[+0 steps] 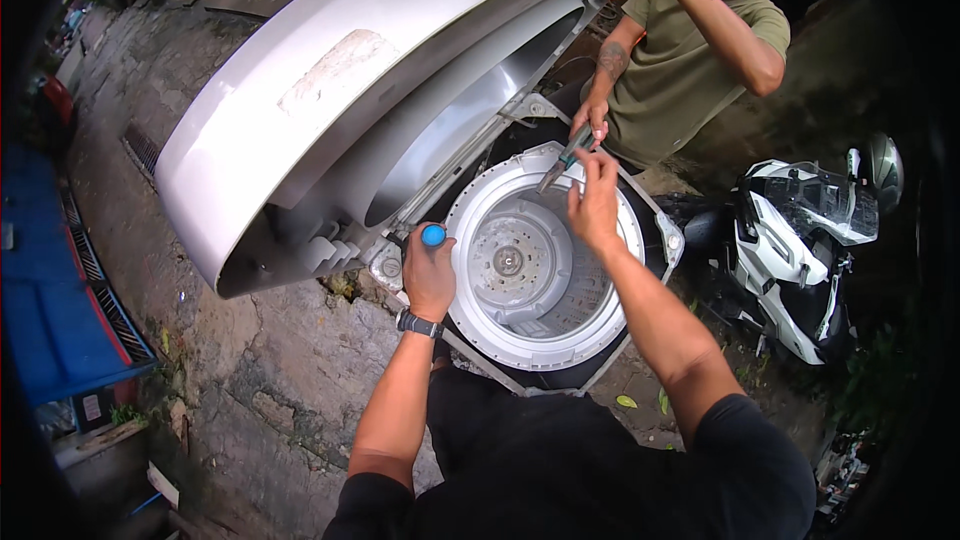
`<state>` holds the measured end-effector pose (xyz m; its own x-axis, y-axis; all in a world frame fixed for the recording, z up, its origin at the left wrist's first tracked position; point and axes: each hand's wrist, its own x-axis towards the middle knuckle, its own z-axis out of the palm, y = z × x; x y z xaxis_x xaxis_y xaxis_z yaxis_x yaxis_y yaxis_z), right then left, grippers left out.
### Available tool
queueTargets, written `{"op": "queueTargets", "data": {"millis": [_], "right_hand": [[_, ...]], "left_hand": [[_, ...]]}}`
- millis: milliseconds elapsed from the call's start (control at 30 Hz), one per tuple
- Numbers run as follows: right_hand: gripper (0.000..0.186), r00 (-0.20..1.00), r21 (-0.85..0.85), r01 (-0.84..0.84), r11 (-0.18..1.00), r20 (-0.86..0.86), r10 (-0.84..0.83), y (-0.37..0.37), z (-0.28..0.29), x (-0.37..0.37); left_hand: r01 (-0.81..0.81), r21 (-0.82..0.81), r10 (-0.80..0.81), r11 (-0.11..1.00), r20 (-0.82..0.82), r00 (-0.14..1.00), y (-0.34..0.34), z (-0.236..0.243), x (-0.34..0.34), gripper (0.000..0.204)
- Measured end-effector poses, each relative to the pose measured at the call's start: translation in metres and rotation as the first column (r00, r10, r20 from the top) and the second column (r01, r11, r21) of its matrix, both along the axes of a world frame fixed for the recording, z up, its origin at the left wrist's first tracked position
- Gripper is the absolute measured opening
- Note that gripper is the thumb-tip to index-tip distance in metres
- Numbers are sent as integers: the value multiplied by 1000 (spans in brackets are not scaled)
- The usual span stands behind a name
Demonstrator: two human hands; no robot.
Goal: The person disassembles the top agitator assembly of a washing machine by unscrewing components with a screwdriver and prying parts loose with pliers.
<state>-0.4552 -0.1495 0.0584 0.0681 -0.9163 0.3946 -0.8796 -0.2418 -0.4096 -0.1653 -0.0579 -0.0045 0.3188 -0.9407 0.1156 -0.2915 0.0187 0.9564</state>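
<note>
My left hand is closed on a blue-handled tool at the left rim of an opened top-loading washing machine, whose pale inner tub is exposed. My right hand reaches over the tub's upper right, fingers apart, just beside green-handled pliers; whether it touches them is unclear. A co-worker's hand holds the pliers, jaws pointing down over the rim. The machine's raised white top tilts up along the upper left, with a worn patch on it.
The co-worker in an olive shirt stands across the machine, other hand raised at the lid. A white scooter is parked at the right. Cracked pavement surrounds the machine. A blue structure and metal grates line the left.
</note>
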Motion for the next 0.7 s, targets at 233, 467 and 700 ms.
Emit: {"op": "queueTargets", "data": {"millis": [233,467,700], "right_hand": [[35,691,-14,-240,971,-705,161,-70,13,-48],[52,854,39,-254,966,-459,243,-54,56,-3],[76,872,636,-481,604,270,409,37,139,79]], "left_hand": [[122,8,-121,993,-64,991,-7,6,3,31],[227,10,-221,974,-208,953,-18,9,23,25],[247,3,-245,969,-118,962,-17,13,35,33]]}}
